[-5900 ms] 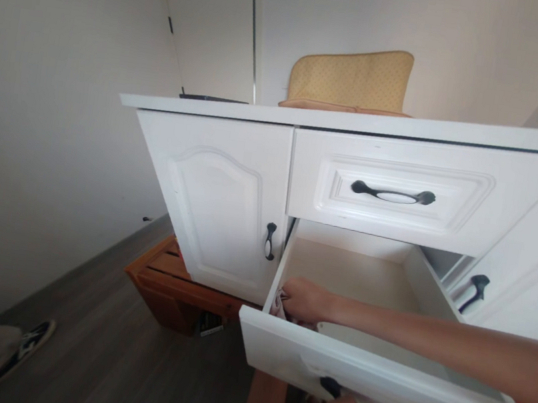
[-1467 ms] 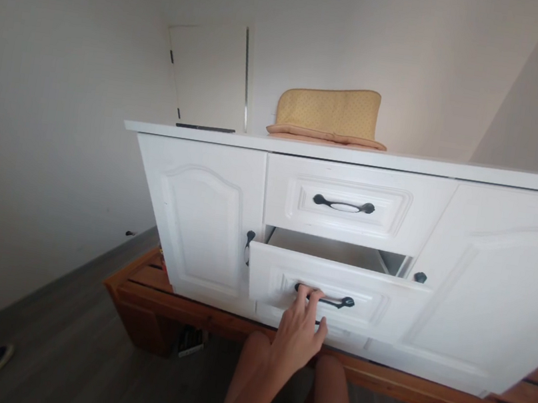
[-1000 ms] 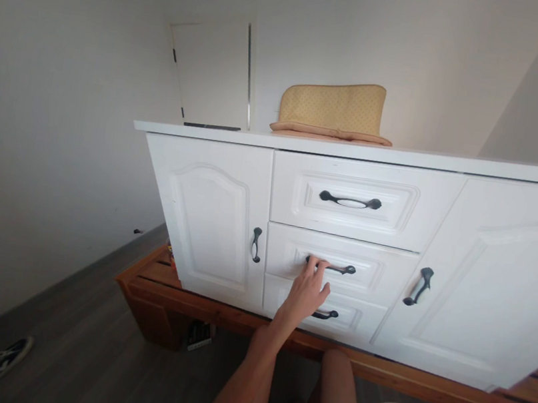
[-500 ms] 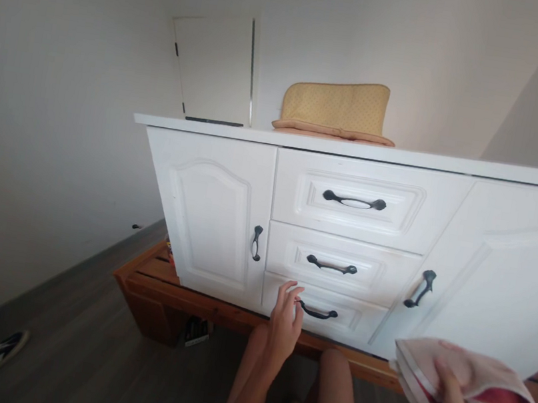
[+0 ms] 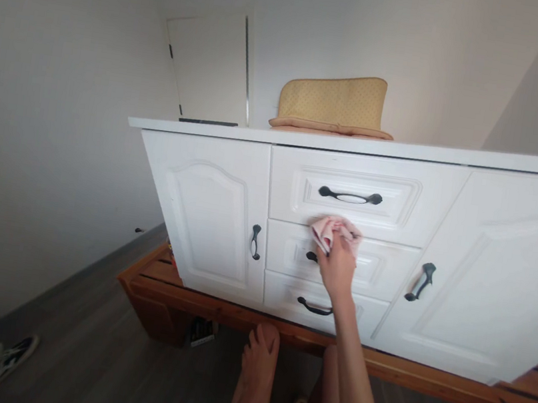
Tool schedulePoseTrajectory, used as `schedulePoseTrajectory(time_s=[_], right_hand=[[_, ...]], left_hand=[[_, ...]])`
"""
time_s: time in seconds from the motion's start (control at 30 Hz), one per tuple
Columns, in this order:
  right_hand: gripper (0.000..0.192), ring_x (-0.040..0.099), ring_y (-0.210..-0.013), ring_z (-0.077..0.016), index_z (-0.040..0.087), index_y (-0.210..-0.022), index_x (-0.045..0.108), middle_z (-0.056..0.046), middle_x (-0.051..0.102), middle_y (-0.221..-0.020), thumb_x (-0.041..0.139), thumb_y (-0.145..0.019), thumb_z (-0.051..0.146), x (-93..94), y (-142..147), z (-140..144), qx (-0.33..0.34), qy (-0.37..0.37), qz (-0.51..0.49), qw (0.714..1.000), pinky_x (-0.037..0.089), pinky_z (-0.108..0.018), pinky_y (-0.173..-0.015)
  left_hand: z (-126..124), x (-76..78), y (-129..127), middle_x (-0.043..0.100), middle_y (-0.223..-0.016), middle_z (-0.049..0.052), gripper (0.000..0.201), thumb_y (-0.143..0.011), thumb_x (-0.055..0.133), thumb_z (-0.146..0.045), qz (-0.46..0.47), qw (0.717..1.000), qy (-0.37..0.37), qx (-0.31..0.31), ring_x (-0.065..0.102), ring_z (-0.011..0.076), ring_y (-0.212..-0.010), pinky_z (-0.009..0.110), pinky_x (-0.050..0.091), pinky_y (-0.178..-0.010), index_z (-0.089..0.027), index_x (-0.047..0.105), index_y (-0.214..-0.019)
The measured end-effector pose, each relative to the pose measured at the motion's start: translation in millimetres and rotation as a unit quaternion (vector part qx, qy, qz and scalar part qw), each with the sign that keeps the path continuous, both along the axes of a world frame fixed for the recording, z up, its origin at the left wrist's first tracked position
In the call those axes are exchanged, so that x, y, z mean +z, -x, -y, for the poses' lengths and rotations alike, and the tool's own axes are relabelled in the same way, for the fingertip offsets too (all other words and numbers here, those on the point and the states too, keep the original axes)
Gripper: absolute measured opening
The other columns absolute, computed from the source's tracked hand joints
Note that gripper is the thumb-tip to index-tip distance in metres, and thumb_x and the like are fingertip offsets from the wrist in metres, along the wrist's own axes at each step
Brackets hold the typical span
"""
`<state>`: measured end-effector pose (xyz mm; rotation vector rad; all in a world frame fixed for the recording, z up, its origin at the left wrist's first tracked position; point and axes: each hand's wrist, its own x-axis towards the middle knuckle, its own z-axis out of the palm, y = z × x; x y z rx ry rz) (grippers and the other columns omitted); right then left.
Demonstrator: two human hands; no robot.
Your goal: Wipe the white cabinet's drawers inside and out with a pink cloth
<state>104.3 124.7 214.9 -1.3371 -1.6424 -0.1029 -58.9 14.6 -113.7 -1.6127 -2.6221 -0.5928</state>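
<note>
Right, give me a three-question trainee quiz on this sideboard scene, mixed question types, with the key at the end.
1. True or false: the right hand presses a pink cloth against the middle drawer of the white sideboard.
2. Multiple choice: where is the left hand? A) on the top drawer handle B) resting low on the person's knee C) holding the cloth
3. Fill in: the padded thing on the sideboard top is a ____ cushion.

Key
1. True; the cloth sits at the drawer's upper edge, over its handle.
2. B
3. yellow
</note>
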Motion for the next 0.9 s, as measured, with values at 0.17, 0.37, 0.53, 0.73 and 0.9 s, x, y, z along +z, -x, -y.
schedulePoseTrajectory(time_s=[0.17,0.37,0.53,0.73,0.9], right_hand=[[0.053,0.060,-0.126,-0.0337,0.014,-0.152,0.060,-0.023,0.065,-0.144,0.057,-0.099,0.016,-0.4,101,2,0.096,0.071,0.077,0.990,0.049,-0.043,-0.104],[0.056,0.056,-0.135,-0.0325,0.017,-0.154,0.061,-0.020,0.067,-0.142,0.057,-0.098,0.011,-59.8,130,12,0.121,0.129,0.092,0.980,0.042,-0.045,-0.116],[0.048,0.060,-0.125,-0.0307,0.013,-0.140,0.067,-0.021,0.070,-0.133,0.041,-0.099,0.011,-130.9,71,13,0.067,0.106,-0.009,0.992,0.045,-0.047,-0.112],[0.038,0.061,-0.109,-0.0311,0.015,-0.121,0.061,-0.020,0.067,-0.115,0.042,-0.097,0.038,-133.4,-51,6,-0.077,0.029,-0.199,0.977,0.049,-0.047,-0.098],[0.052,0.060,-0.086,-0.0281,0.017,-0.104,0.062,-0.009,0.063,-0.084,0.049,-0.093,0.066,-90.8,-101,11,-0.136,0.053,-0.322,0.936,0.048,-0.043,-0.083]], left_hand=[[-8,-2.0,-10,0.066,-0.145,0.022,0.051,-0.106,0.054,-0.041,-0.057,0.998,0.023,-0.009,0.075,0.0348,-0.110,0.043,0.060,-0.088,-0.019,0.060,-0.152],[-8,0.0,-2,0.067,-0.145,0.022,0.052,-0.107,0.049,-0.041,-0.075,0.996,0.040,-0.016,0.074,0.0325,-0.108,0.040,0.058,-0.086,-0.018,0.057,-0.152],[-10,0.8,-4,0.066,-0.141,0.022,0.054,-0.108,0.045,-0.045,-0.087,0.995,0.037,-0.014,0.074,0.0329,-0.106,0.040,0.056,-0.087,-0.015,0.058,-0.151],[-14,1.6,-6,0.066,-0.136,0.020,0.056,-0.107,0.049,-0.047,-0.090,0.995,0.030,-0.007,0.073,0.0331,-0.105,0.040,0.054,-0.084,-0.016,0.057,-0.153],[-14,1.3,-7,0.066,-0.134,0.019,0.057,-0.106,0.052,-0.048,-0.086,0.996,0.026,-0.001,0.072,0.0329,-0.104,0.040,0.053,-0.083,-0.016,0.058,-0.152]])
